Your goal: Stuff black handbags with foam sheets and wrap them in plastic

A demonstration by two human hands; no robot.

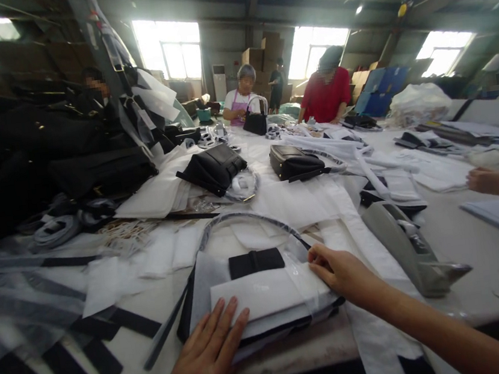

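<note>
A black handbag (186, 316) lies on the table before me, its front covered by white foam sheet (263, 294). Its handle (235, 216), wrapped in clear plastic, arches toward the far side. A black flap piece (256, 262) shows above the foam. My left hand (210, 349) rests flat on the bag's lower left, fingers stretched out. At the upper right edge, my right hand (332, 268) has its fingers pinched together; what lies between them is hidden. Shiny clear film, perhaps tape, shows on the foam beside these fingers.
A grey tape dispenser (397, 247) stands to the right. Two black bags (215, 170) lie farther back, near loose white sheets (150, 193). Black straps (102, 357) and piled black bags (66, 143) occupy the left. Another person's hand (494, 181) reaches in from the right.
</note>
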